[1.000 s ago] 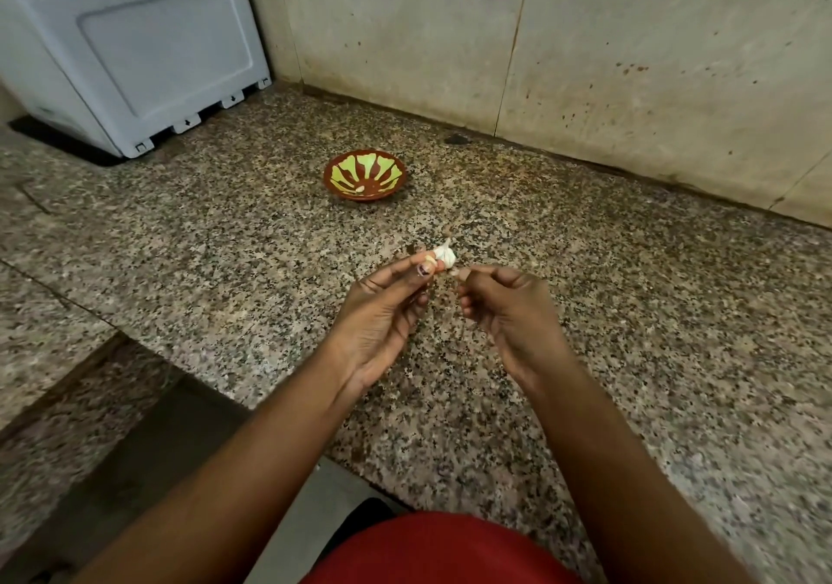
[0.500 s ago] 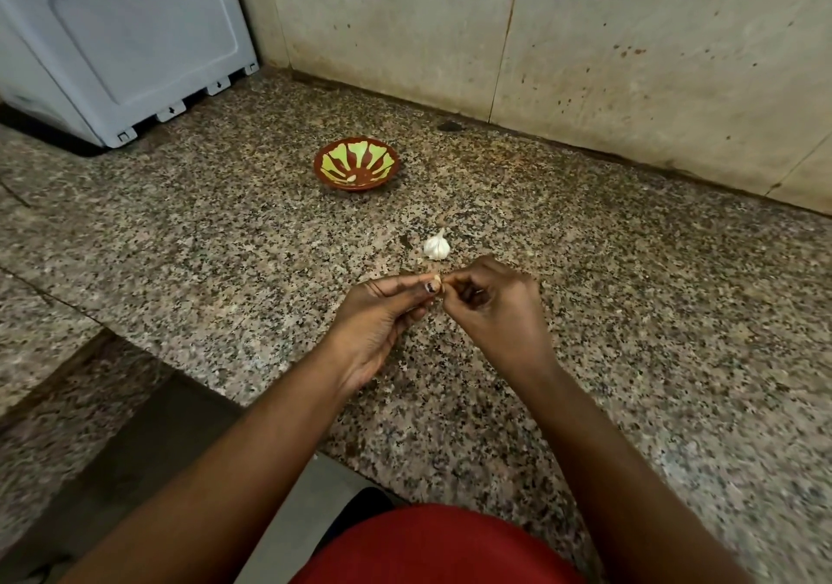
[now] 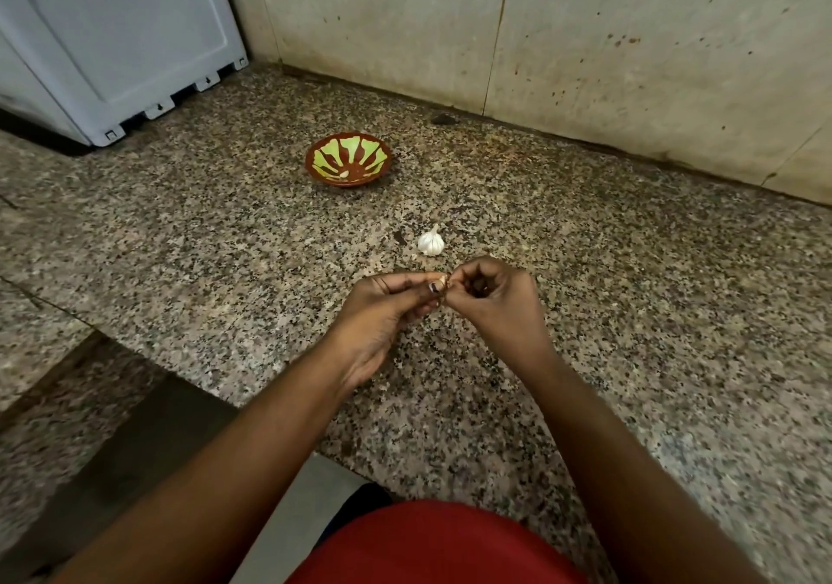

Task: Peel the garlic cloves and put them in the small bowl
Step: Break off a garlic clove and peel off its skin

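Nearest the camera a red garment (image 3: 432, 543) fills the bottom edge, and two bare forearms reach out from it over the near edge of the worktop (image 3: 630, 313), a polished slab of speckled grey, black and tan granite. The left hand (image 3: 382, 309) and right hand (image 3: 493, 302) meet above the middle of the slab; both have fingers curled and pinch one small pale clove (image 3: 442, 281) between their fingertips, the clove mostly hidden by them. Just beyond the hands a white, papery bulb (image 3: 431, 241) with a pointed tip lies on the stone, with a small dark scrap (image 3: 399, 237) beside it. Farther back, well apart from the bulb, sits the bowl (image 3: 315, 161), round and shallow, its rim brown and its inside striped green; a pale piece (image 3: 343, 174) lies in it. At the far left corner stands a pale blue-grey box (image 3: 117, 43) with a panelled, smooth side. A stained, spotted beige wall (image 3: 585, 43) closes the far edge.
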